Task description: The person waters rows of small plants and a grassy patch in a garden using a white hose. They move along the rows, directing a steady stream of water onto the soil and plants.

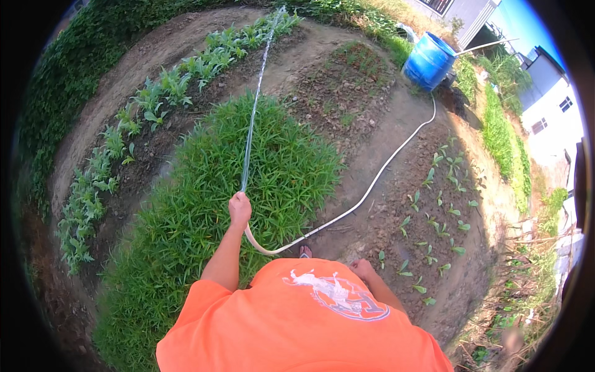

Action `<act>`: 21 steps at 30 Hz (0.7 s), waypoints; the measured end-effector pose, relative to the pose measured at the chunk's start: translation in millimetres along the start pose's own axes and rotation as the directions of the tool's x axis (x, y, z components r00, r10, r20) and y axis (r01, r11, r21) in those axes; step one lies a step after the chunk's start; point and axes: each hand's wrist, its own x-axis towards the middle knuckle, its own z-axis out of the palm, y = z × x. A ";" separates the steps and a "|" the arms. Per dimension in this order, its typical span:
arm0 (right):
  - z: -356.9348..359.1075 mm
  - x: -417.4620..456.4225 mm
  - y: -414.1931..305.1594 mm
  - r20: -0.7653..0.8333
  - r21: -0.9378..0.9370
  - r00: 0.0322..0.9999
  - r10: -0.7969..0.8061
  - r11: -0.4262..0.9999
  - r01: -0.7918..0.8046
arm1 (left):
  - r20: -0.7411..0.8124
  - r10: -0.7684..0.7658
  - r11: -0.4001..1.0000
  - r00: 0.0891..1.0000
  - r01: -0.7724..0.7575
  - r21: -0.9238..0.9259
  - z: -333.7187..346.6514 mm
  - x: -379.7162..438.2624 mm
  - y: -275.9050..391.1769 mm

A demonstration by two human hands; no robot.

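My left hand (240, 209) grips the end of a pale garden hose (367, 197), arm stretched out over a dense patch of leafy green plants (283, 158). A stream of water (258, 90) shoots from the hose end toward the far end of a row of jagged-leaved plants (174, 86). Below my fist the hose sags in a bend, then runs right along the soil to the foot of a blue plastic barrel (428, 61). Down by my right side hangs my right hand (361, 268), partly hidden by the orange shirt; its fingers look curled, and their grip is unclear.
Young seedlings (439, 223) grow in the bed to my right. A sparse bed of small sprouts (355, 69) lies ahead. A pale pole (488, 45) sticks out of the barrel. Dense vines (69, 83) border the left, and a white building (553, 116) stands at right.
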 end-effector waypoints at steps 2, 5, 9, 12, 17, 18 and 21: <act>2.6 3.5 2.8 -0.004 0.011 1.000 -0.001 1.000 0.001 | 0.017 -0.023 0.999 1.000 0.023 0.030 -0.8 2.3 -1.7; 5.4 3.4 7.2 -0.009 0.008 1.000 0.008 1.000 -0.008 | 0.053 -0.073 0.994 0.996 0.068 0.091 -0.9 -3.1 7.3; 1.6 -0.9 1.3 0.009 0.023 1.000 0.022 0.999 -0.022 | 0.042 -0.043 0.993 0.998 0.038 0.112 -0.1 -1.6 4.8; 2.1 -2.9 0.4 0.017 0.035 0.999 0.037 0.999 -0.037 | 0.053 -0.060 0.992 0.997 0.054 0.110 -1.3 -3.4 1.0; 6.7 0.7 3.8 0.018 0.005 0.999 0.040 0.999 -0.040 | 0.068 -0.041 0.995 0.997 0.035 0.095 -2.0 -4.6 -0.7; 7.8 0.5 4.0 0.015 -0.010 0.999 0.038 0.999 -0.038 | 0.060 -0.047 0.995 0.997 0.042 0.090 -2.9 -5.9 -0.7; 10.2 1.9 4.8 0.012 -0.038 0.999 0.030 0.999 -0.030 | 0.057 -0.073 0.996 0.996 0.069 0.059 -6.6 -12.7 9.9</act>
